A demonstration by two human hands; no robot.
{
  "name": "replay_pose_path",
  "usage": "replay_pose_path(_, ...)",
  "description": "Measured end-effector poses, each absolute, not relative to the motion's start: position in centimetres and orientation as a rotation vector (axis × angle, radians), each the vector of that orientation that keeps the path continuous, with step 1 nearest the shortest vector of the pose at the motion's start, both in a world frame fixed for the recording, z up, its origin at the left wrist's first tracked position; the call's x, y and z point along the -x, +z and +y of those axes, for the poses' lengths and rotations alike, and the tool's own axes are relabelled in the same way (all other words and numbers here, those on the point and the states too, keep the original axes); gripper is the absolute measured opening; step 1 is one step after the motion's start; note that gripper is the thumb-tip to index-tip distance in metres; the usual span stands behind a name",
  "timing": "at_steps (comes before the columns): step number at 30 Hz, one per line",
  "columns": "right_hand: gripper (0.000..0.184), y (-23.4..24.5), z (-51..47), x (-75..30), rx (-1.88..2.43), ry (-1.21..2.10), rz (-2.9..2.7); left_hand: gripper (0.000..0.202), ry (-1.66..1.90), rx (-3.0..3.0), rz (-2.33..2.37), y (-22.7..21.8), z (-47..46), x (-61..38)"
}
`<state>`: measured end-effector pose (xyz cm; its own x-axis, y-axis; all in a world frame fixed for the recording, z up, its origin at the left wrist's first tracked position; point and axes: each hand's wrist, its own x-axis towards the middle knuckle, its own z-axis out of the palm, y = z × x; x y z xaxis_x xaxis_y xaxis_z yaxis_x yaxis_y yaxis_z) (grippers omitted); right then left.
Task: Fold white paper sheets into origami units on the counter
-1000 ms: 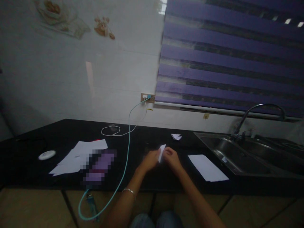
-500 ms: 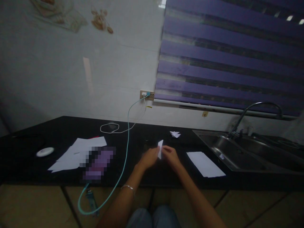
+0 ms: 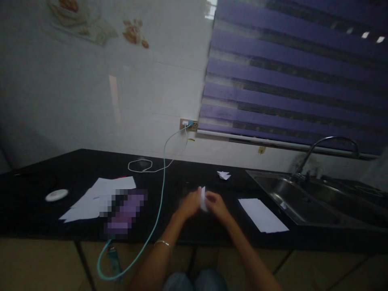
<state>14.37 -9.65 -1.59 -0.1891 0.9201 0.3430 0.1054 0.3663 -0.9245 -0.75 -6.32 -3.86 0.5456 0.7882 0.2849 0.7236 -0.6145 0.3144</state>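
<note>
Both hands meet over the black countertop (image 3: 75, 165) near its front edge. My left hand (image 3: 189, 204) and my right hand (image 3: 216, 206) pinch a small folded white paper piece (image 3: 202, 199) between them, held upright just above the surface. A thin bracelet sits on my left wrist. A finished small folded paper shape (image 3: 223, 175) lies farther back on the counter. A white sheet (image 3: 262, 215) lies flat just right of my right hand.
A loose stack of white papers (image 3: 97, 196) lies at the left, with a blurred purple object beside it. A teal cable (image 3: 160, 190) runs from the wall socket (image 3: 188, 124) off the counter edge. A white cable loop, a white round disc (image 3: 56, 195), and a steel sink (image 3: 303, 198) with faucet are present.
The paper piece has dropped lower between my fingers and looks more tightly folded; both hands stay together at the same place. The view shifted slightly.
</note>
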Motion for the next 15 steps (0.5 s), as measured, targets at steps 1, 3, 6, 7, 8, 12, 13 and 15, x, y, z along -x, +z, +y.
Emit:
replay_pose_path(1,0.025,-1.5,-9.8,-14.3,0.915,0.983,-1.630,0.043,0.617,-2.610,1.318,-3.5,-6.5,0.8)
replay_pose_path(3,0.027,-1.5,-9.9,-14.3,0.881,1.005,-1.667,0.042,0.601,-2.625,1.318,-3.0,-6.9,0.8)
replay_pose_path(6,0.033,-1.6,-9.9,-14.1,0.886,1.037,-1.652,0.041,0.562,-2.663,1.324,-2.5,-7.5,0.9)
replay_pose_path(7,0.035,-1.6,-10.0,-14.0,0.889,1.040,-1.648,0.041,0.566,-2.674,1.335,-2.5,-7.6,1.0)
replay_pose_path(8,0.036,-1.5,-10.1,-13.8,0.886,1.038,-1.655,0.041,0.575,-2.688,1.349,-2.5,-7.6,1.0)
replay_pose_path(12,0.039,-0.9,-10.2,-14.1,0.843,0.989,-1.761,0.044,0.528,-2.753,1.387,-2.5,-7.7,0.8)
replay_pose_path(13,0.039,-0.7,-9.9,-14.7,0.833,0.979,-1.814,0.044,0.499,-2.760,1.396,-2.4,-7.7,0.8)
replay_pose_path(15,0.036,-0.2,-8.8,-16.9,0.894,0.908,-1.901,0.042,0.449,-2.737,1.429,-2.1,-7.9,0.7)
